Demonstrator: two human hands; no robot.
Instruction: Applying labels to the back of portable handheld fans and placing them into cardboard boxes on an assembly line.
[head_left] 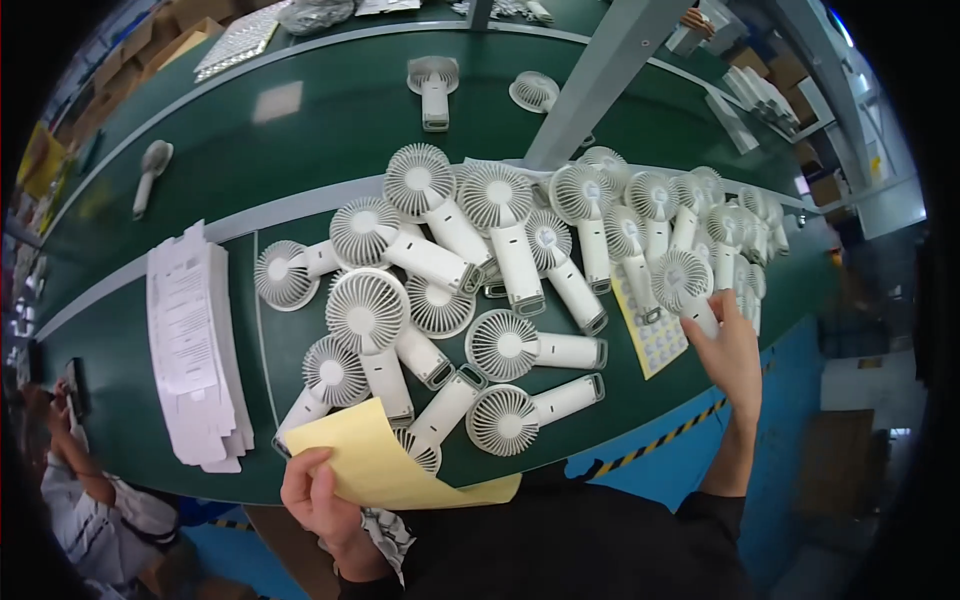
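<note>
Now the left hand [322, 500] pinches curled yellow paper [372, 455], the right hand [732, 358] a ribbed fan [682, 280].

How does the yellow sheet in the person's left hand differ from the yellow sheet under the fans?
The held sheet is gripped by the left hand and curves; the table sheet lies on the green table. The held sheet's visible face looks plain, while the table sheet shows rows of pale round spots. Both are yellow.

One head-worn fisheye view looks down and forward across the nearby green workbench [290, 335].
</note>
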